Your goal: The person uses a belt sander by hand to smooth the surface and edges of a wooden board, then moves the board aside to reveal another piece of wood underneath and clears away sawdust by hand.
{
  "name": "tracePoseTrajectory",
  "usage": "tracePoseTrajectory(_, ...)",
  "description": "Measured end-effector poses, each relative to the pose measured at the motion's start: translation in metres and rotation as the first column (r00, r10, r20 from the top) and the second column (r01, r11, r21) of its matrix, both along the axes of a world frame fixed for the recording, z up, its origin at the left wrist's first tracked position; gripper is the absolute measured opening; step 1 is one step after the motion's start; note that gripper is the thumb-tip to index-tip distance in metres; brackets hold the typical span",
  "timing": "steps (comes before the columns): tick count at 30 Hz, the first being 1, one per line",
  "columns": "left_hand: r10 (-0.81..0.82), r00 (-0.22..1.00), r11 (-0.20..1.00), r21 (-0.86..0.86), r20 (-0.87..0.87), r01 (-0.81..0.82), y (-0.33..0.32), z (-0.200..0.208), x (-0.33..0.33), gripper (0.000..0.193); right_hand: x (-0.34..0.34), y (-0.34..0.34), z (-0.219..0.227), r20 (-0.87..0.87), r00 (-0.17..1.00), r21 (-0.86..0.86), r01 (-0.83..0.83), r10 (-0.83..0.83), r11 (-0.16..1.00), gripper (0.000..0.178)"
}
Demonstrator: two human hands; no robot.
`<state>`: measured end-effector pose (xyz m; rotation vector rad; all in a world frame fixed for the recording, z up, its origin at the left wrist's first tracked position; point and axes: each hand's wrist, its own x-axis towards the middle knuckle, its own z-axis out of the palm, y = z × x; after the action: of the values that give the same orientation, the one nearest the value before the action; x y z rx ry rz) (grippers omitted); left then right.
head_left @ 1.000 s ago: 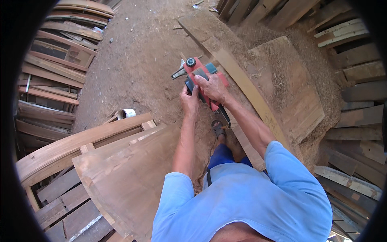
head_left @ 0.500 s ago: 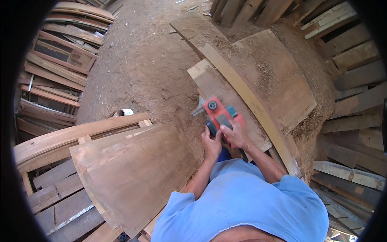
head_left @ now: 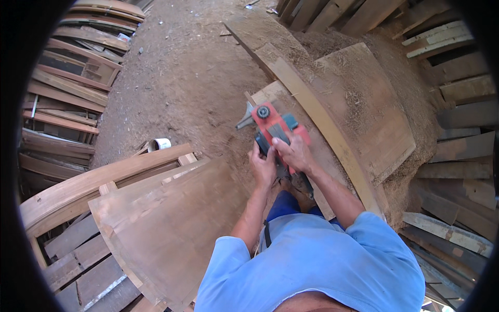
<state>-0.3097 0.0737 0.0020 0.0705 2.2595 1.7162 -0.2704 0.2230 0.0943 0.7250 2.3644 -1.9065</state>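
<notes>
A red electric hand planer (head_left: 271,115) with a black front knob and a grey chute on its left side is in front of me. My right hand (head_left: 295,155) is wrapped round its rear handle. My left hand (head_left: 262,165) is closed against the black part on the tool's left side. The planer is at a pale-ended wooden board (head_left: 327,177), near its left edge; whether its sole touches the wood cannot be seen. Along the right side of this board runs a long, curved, yellowish timber (head_left: 325,132).
A wide wooden panel (head_left: 395,125) strewn with shavings lies at the right. At the left stand a large brown panel (head_left: 176,218), a curved wooden frame (head_left: 99,174) and a white cup-like container (head_left: 160,144). Stacked planks (head_left: 67,88) line the left; more boards (head_left: 462,158) line the right.
Both hands have moved the planer away from me and a little left, toward the far end of the board. My feet and legs show more now. The view has shifted slightly.
</notes>
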Motion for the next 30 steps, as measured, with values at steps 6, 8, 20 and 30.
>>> tracePoseTrajectory(6, -0.013, 1.0, 0.967, 0.255, 0.029, 0.005, 0.032, 0.015, -0.129, 0.036, -0.129, 0.023, -0.044, -0.305, 0.95, 0.266, 0.018, 0.066, 0.964, 0.042)
tracePoseTrajectory(8, -0.02, 1.0, 0.973, 0.23, 0.008, 0.018, 0.033, 0.013, -0.141, 0.031, -0.138, 0.024, -0.042, -0.344, 0.936, 0.286, 0.024, 0.079, 0.958, 0.043)
tracePoseTrajectory(20, 0.01, 0.999, 1.0, 0.013, -0.051, -0.009, -0.014, -0.024, 0.065, 0.053, 0.069, -0.015, 0.003, 0.017, 1.0, -0.091, 0.006, -0.004, 0.996, 0.055)
tracePoseTrajectory(30, -0.061, 0.998, 0.983, -0.175, -0.027, 0.055, -0.033, 0.014, 0.21, 0.061, 0.212, -0.033, -0.011, 0.071, 0.997, -0.076, 0.022, -0.017, 0.997, 0.058)
